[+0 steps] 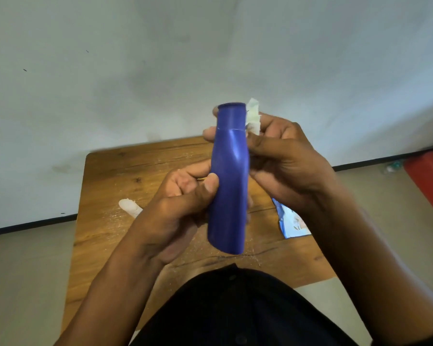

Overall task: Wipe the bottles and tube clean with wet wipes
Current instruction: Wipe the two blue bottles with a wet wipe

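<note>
Fingers: left hand (185, 196) grips blue bottle (229, 183) | right hand (285, 158) pinches wipe (253, 116) at cap edge

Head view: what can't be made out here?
- White object on the table: mostly hidden by left hand.
- Blue-white packet: covered by right hand, print blurred.
- Wet wipe: mostly behind blue bottle.
- Red object: cut by right edge.

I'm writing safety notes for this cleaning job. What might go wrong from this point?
1. The blue bottle is held above the wooden table by the left hand alone at its lower half; a damp surface might let it slip.
2. The wet wipe in the right hand is bunched near the cap, so the lower body may get missed.
</note>
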